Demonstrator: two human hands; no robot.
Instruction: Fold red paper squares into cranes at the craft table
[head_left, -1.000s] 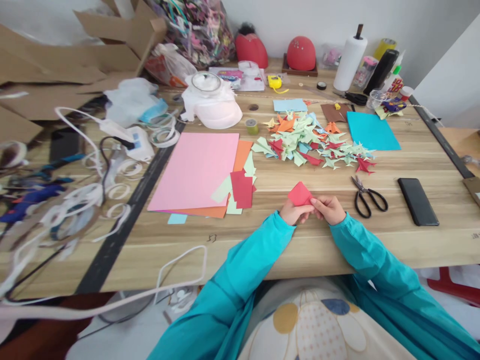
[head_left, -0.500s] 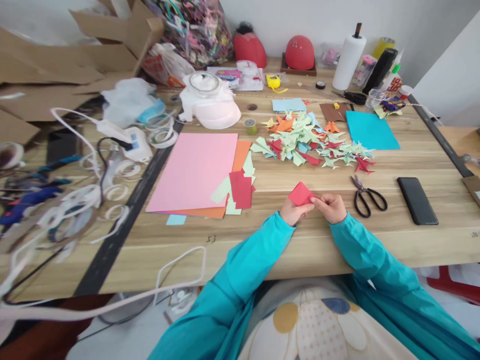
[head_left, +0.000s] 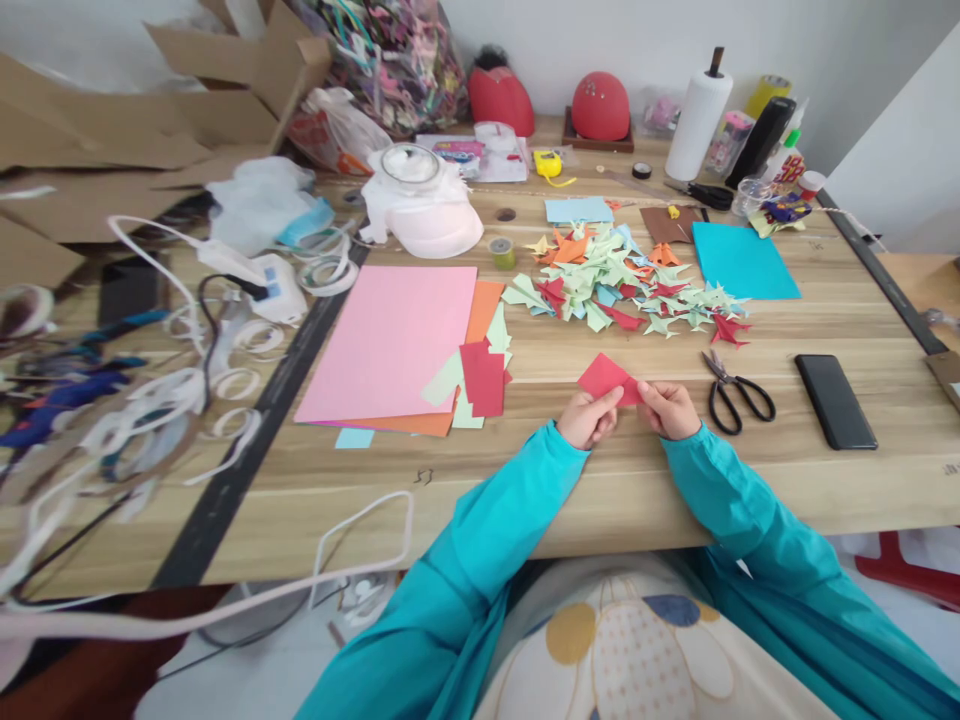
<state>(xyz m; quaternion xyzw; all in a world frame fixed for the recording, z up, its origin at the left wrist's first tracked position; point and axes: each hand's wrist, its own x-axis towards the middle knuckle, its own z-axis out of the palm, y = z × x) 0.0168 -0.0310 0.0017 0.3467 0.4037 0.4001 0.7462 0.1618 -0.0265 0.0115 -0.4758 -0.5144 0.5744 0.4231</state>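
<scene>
Between my two hands is a small folded piece of red paper (head_left: 602, 374), held just above the table near its front edge. My left hand (head_left: 589, 415) pinches its left part, thumb on top. On the other side my right hand (head_left: 670, 408) grips the paper's right corner between thumb and fingers. Beyond the hands lies a heap of folded paper cranes (head_left: 600, 275) in pale green, orange, red and blue. Black-handled scissors (head_left: 731, 390) rest to the right of my right hand.
Large pink paper sheets (head_left: 397, 340) and red paper strips (head_left: 484, 380) lie to the left. A black phone (head_left: 835, 402) is at the right. Teal paper (head_left: 742, 260) lies behind the scissors. Cables and a power strip (head_left: 279, 290) clutter the far left.
My right hand has shifted slightly right, and the red paper now spans the gap between the hands, with more of it showing. My left thumb lies further over the paper.
</scene>
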